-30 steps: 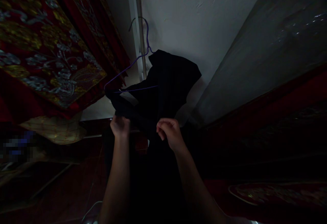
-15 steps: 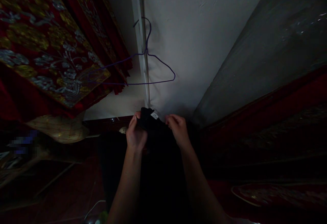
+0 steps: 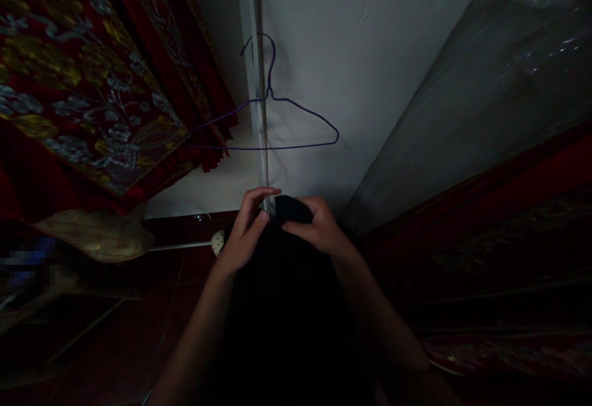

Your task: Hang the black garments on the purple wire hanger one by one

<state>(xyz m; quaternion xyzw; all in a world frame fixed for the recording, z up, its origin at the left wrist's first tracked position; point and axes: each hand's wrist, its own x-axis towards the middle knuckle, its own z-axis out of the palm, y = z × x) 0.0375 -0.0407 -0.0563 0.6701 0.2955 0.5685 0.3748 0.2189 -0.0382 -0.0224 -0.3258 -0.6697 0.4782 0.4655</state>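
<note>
Dark cloth, probably a black garment (image 3: 293, 210), is bunched in my right hand (image 3: 319, 224), its upper edge between the thumb and fingers. To its left, my left hand (image 3: 250, 227) is open, thumb and fingers apart, close beside the fabric. Most of the garment below is lost in the dark. A purple wire hanger (image 3: 272, 148) with nothing on it hangs above both hands, its hook near a pale vertical strip on the wall.
Red cloth with gold and silver embroidery (image 3: 92, 103) hangs at upper left, overlapping the hanger's left end. A pale wall (image 3: 351, 42) stands ahead, with a shiny plastic-like sheet (image 3: 499, 79) at right. A round speckled object (image 3: 217, 243) sits low by a thin rod.
My left hand has let go of the black garment and opened. My right hand has moved in and gripped its upper edge. The white tag is no longer visible.
</note>
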